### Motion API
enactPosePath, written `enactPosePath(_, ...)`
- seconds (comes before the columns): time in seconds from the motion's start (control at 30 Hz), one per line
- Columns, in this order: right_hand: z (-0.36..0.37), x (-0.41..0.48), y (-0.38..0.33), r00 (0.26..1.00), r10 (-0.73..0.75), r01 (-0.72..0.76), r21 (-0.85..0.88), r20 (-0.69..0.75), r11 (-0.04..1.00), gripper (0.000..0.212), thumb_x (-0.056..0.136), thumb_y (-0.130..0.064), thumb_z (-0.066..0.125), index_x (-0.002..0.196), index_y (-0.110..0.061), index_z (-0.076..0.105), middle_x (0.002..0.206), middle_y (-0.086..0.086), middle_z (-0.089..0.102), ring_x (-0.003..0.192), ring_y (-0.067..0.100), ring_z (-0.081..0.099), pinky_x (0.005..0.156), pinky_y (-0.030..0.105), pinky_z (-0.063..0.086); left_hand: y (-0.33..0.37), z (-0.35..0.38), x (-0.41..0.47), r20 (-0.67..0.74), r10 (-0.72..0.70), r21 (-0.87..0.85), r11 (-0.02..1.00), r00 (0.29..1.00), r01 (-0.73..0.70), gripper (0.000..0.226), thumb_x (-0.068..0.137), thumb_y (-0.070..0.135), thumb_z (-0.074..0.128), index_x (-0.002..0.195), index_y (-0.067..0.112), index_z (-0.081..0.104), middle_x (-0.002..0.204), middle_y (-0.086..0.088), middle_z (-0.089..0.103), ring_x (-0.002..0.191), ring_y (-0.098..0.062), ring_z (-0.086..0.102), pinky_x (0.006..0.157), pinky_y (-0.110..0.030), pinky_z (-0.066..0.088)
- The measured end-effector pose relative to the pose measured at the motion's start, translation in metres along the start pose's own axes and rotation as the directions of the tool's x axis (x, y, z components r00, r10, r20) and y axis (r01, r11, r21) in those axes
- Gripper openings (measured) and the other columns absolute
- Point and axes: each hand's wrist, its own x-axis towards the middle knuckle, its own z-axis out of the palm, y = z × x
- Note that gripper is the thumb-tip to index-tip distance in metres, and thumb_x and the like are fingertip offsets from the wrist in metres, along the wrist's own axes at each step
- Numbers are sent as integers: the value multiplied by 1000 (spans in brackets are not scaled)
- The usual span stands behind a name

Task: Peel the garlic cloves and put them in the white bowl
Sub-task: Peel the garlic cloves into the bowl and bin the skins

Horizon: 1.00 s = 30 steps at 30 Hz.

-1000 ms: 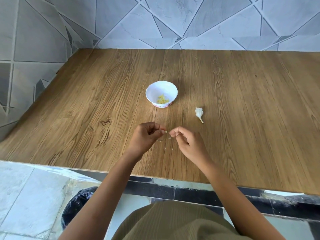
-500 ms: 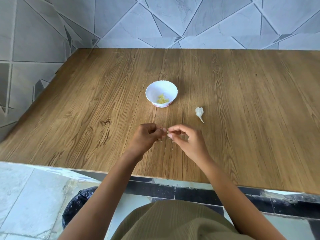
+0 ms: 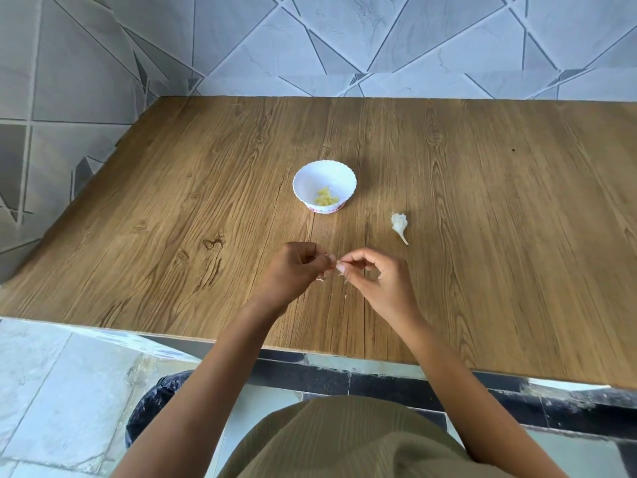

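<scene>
Wooden tabletop (image 3: 482, 257), wood-grain, set into a corner of grey tiled wall (image 3: 241, 46); the walls close its 12 o'clock and 9 o'clock edges.

- Left hand (image 3: 293, 270) and right hand (image 3: 375, 281): both over the table near its 6 o'clock edge, fingers curled, fingertips meeting. Between them they pinch a small pale bit of garlic (image 3: 333, 264). Too small to tell whether skin is on it.
- Skin scraps (image 3: 320, 279): a few pale flecks on the wood right under the fingertips.
- White bowl (image 3: 341, 177): at 12 o'clock from the hands, well apart from them, upright, scalloped rim. Peeled cloves (image 3: 325, 200) lie yellowish in its bottom.
- Garlic head remnant (image 3: 399, 226): at 2 o'clock from the hands, on its side, stalk pointing to 5 o'clock. Near the right hand, not touching; apart from the bowl.
- Open wood: wide bare stretches at 3 o'clock and 9 o'clock of the hands, and behind the bowl up to the wall.
- Near edge: runs slantwise, lower toward 3 o'clock; both forearms cross it.
- Below the edge: black bin bag (image 3: 151, 408) at 7 o'clock on pale floor tiles (image 3: 51, 391); olive ribbed garment (image 3: 344, 443) at 6 o'clock.
</scene>
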Motion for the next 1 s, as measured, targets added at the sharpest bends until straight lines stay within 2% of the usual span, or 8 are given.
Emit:
enactPosePath(0.13, 0, -1, -2, 1000, -20, 20, -32, 5, 999, 18, 81, -27, 63, 82, -10, 69, 79, -16, 63, 69, -2, 57, 64, 6, 38, -3, -3, 2, -9, 38, 90, 995, 999, -37, 18, 88, 16, 65, 74, 4, 68, 67, -11, 66, 62, -17, 54, 64, -33, 44)
enactPosePath(0.3, -3, 0, -5, 997, 40, -44, 75, 60, 996, 5, 82, -8, 65, 81, -4, 68, 74, -12, 63, 64, -5, 53, 60, 5, 36, 2, 0, -3, 77, 33, 40, 999, 996, -37, 23, 94, 8, 53, 77, 7, 68, 66, 4, 66, 61, -3, 57, 60, -16, 46)
enactPosePath(0.43, -5, -1, -5, 986, 143, -158, 187, 91, 969, 10, 85, -5, 64, 81, -14, 67, 74, -10, 63, 65, -3, 50, 62, 10, 39, 0, 0, -5, 27, 11, -15, 1000, 1000, -11, 26, 96, 3, 45, 82, 6, 68, 69, 5, 67, 63, -5, 57, 58, -16, 44)
enactPosePath(0.57, -5, 1, -5, 951, 281, -306, 270, 128, 913, 18, 87, -5, 64, 79, -21, 66, 70, -9, 66, 68, 2, 58, 67, 15, 45, -1, -3, -6, 28, 177, 42, 983, 984, -178, 10, 89, 9, 63, 97, 10, 69, 83, -2, 71, 70, -10, 63, 66, -22, 53)
enactPosePath(0.73, -5, 3, -9, 902, 384, -431, 356, 198, 829, 15, 89, -6, 61, 81, -16, 69, 73, -6, 69, 70, 4, 62, 70, 18, 49, -2, -1, 0, 8, 334, 225, 918, 943, -327, 6, 83, 5, 70, 88, 8, 72, 78, 2, 72, 68, -1, 65, 67, -13, 50)
enactPosePath(0.8, -9, 1, -6, 916, 366, -395, 221, 164, 891, 14, 91, -9, 59, 93, -17, 69, 86, -7, 70, 81, 1, 65, 75, 17, 49, -8, -6, 10, -35, 375, 352, 872, 926, -339, 5, 82, 4, 71, 84, 9, 71, 77, 3, 70, 67, 5, 61, 66, -6, 44)
enactPosePath(0.87, -16, -5, 1, 961, 259, -249, -103, 98, 963, 18, 92, -15, 59, 107, -19, 68, 98, -10, 69, 89, 2, 65, 77, 21, 52, -17, -17, 22, -94, 347, 429, 860, 933, -276, 4, 80, 6, 72, 82, 10, 70, 79, 0, 71, 66, 3, 59, 65, -7, 43)
enactPosePath(1.0, -25, -23, 14, 990, 100, -32, -515, 103, 856, 35, 89, -32, 53, 118, -16, 63, 110, 0, 67, 93, 19, 65, 82, 37, 51, -32, -32, 42, -249, 220, 521, 852, 943, -61, 3, 78, 14, 73, 81, 15, 72, 78, -2, 70, 71, -14, 59, 69, -29, 50)
